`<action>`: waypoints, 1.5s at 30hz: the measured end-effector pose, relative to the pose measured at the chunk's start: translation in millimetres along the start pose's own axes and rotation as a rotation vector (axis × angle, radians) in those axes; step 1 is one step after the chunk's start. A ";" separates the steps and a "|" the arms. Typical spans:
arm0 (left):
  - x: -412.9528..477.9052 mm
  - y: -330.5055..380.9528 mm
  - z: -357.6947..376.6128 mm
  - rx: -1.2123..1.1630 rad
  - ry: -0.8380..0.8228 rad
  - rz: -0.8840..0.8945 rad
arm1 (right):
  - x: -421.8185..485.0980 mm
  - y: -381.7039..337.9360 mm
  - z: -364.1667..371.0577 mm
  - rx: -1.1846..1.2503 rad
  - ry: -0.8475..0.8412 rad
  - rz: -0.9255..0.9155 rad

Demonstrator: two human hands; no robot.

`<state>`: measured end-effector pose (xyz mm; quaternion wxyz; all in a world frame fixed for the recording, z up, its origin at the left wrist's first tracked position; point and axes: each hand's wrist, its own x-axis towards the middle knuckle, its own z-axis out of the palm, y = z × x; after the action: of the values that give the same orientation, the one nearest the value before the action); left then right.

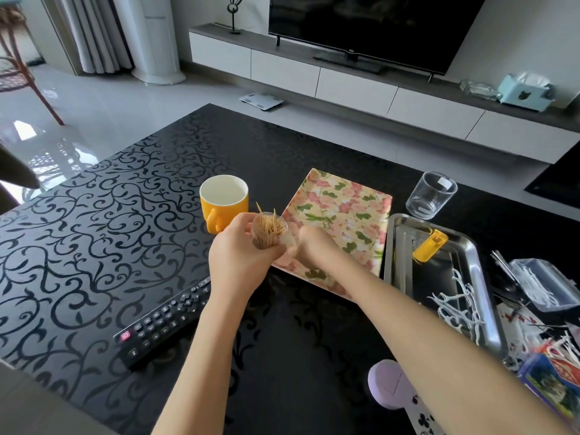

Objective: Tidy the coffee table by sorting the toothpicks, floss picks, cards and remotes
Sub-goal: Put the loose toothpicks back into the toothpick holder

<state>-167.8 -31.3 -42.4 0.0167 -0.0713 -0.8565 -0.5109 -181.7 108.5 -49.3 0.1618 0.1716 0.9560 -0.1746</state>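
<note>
A black remote is seen lying near the coffee table's near-left edge. Above the table's middle, a clear toothpick jar, packed with pale wooden toothpicks, is gripped by the left hand; the right hand's fingers are curled against its side.

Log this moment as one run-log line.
left hand: holding toothpick jar | right hand: at jar, grip unclear | floss picks: loose in steel tray
</note>
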 end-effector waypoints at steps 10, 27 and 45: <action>-21.5 16.0 25.6 -0.026 -0.252 0.067 | -83.9 39.5 -27.4 1.006 0.644 -0.339; -47.3 27.5 53.3 0.139 -0.282 0.388 | -120.8 83.4 -32.6 0.370 0.332 -0.222; -55.3 38.1 55.2 -0.025 -0.364 0.213 | -115.2 86.8 -23.9 0.436 0.758 -0.285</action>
<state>-105.3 29.1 -41.1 -0.0854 -0.2528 -0.8266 -0.4955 -51.9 162.9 -9.6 -0.2647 0.1203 0.9027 -0.3172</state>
